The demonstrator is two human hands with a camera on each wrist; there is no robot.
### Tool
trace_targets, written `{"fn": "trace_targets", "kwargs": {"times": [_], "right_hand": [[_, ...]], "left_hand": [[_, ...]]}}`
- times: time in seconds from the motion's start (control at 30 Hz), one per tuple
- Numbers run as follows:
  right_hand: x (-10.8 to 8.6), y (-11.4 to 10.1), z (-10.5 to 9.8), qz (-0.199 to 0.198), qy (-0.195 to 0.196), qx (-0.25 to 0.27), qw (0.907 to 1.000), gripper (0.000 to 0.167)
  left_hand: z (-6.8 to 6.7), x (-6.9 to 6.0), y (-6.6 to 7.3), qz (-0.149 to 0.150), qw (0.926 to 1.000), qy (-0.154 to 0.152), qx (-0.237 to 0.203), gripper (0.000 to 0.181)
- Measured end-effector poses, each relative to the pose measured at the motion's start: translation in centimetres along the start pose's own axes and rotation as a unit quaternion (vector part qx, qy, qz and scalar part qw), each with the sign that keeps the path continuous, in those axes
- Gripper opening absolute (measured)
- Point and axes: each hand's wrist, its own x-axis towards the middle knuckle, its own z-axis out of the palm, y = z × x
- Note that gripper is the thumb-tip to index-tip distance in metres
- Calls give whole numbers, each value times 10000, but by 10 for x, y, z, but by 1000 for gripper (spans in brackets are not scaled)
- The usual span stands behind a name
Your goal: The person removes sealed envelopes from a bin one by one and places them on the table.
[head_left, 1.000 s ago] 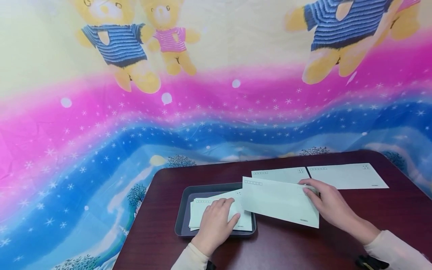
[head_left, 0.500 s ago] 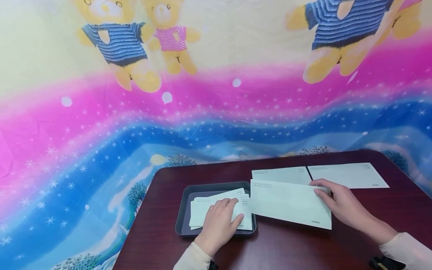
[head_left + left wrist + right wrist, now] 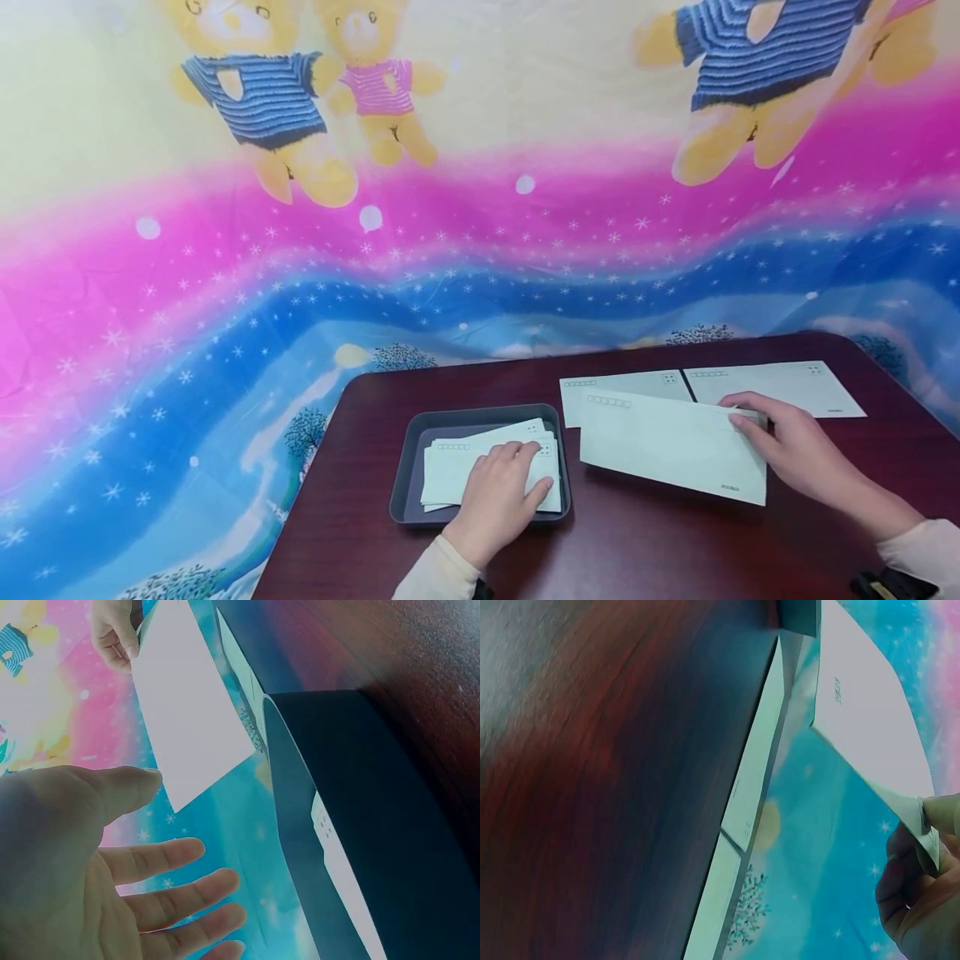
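Observation:
My right hand (image 3: 806, 454) pinches a pale envelope (image 3: 667, 446) by its right end, thumb on the near face. In the right wrist view the envelope (image 3: 874, 724) hangs off the table and bends slightly. My left hand (image 3: 498, 500) is over the dark grey tray (image 3: 397, 492), its fingers spread and relaxed in the left wrist view, holding nothing. Beneath it lies a loose stack of envelopes (image 3: 450, 467), partly covered by the hand. Whether the left fingers touch the stack is hard to tell.
Two envelopes lie end to end along the table's back edge: the left envelope (image 3: 637, 382), partly hidden by the held one, and the right envelope (image 3: 802, 390). A bear-printed cloth (image 3: 450, 208) hangs behind the dark red-brown table (image 3: 637, 550).
My right hand has carried the held envelope rightward, away from the tray, so it no longer overlaps the tray in the head view. The left hand has shifted slightly right over the stack.

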Motion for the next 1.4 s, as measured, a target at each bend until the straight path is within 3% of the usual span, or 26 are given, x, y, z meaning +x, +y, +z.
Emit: {"fn": "trace_targets", "kwargs": {"times": [0.43,1.1,1.4], "right_hand": [[-5,28,-11,194,-226,-245,9993,19],[-15,68,-22,381,-348,-433,9977,21],[-19,83,-26,515,-592,-533,9955,21]], "left_hand": [[4,5,12,41,9997,-209,-79,44],[13,6,24,422,9989,-26,216,42],[14,6,30,556,9977,28,397,42]]}}
